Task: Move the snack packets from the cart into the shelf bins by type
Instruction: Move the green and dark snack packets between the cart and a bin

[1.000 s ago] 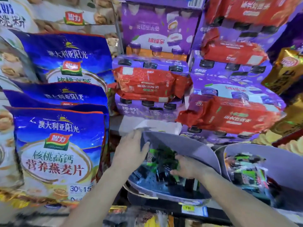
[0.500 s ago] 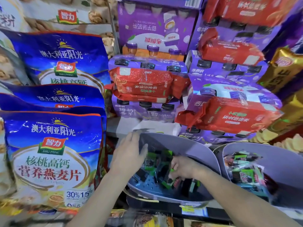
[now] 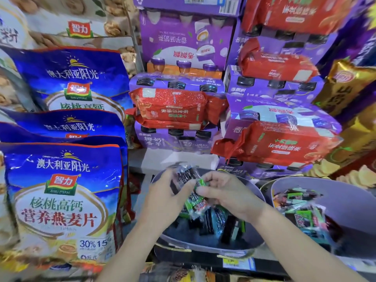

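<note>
Black-and-green snack packets [image 3: 195, 203] held over the left grey bin [image 3: 203, 248].
Left grip [image 3: 165, 198] and right grip [image 3: 230, 192] are both clamped on the packet bunch, fingers curled round it, above loose packets [image 3: 215, 222] lying in the bin at the shelf [image 3: 270, 265] front edge. A second bin [image 3: 350, 202] stands just right of it; blue oat bags [image 3: 61, 200] stand to the left.

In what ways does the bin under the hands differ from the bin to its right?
The left bin shows bare floor between its dark packets; the right bin holds a fuller, more mixed heap. The left hand and right hand hold snack packets over the left bin; no hand is at the right bin. Both are grey, rounded bins.
</note>
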`<state>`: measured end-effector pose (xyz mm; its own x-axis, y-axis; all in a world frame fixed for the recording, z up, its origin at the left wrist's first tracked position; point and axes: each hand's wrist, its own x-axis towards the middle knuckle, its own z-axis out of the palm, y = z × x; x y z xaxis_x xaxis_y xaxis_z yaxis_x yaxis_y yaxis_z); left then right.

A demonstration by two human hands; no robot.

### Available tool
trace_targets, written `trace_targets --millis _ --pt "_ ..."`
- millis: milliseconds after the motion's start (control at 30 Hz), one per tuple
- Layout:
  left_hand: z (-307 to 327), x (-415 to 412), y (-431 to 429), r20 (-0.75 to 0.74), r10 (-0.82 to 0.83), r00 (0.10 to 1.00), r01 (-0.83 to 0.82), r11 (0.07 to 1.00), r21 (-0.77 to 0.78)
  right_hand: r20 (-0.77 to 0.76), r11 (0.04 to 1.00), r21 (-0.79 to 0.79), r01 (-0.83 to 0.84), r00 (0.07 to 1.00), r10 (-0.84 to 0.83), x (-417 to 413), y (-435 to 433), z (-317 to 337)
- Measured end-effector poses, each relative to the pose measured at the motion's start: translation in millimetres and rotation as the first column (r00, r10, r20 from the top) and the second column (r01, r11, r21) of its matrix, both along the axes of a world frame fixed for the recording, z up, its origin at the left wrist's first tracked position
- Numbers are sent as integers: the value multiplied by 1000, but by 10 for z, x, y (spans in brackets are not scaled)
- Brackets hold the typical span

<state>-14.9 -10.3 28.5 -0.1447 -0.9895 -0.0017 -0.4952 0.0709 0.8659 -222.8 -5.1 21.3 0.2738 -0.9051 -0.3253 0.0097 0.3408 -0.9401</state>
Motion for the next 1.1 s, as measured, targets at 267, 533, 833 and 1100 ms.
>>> trace_targets --millis 267,533,833,1100 --pt "-178 51 -61 -235 0 972 50 977 207 -747 841 190 -506 482 459 -494 -167 -175" --pt "-221 51 -75 -248 71 966 -18 978 209 -794 434 567 -700 -324 515 -471 -41 -505" --pt "-266 45 -104 -297 77 952 3 965 262 -818 849 119 -514 434 378 -559 -144 -404" --pt "-183 14 -101 -375 71 924 75 929 363 20 1000 -11 -3 1000 3 -200 11 -139"
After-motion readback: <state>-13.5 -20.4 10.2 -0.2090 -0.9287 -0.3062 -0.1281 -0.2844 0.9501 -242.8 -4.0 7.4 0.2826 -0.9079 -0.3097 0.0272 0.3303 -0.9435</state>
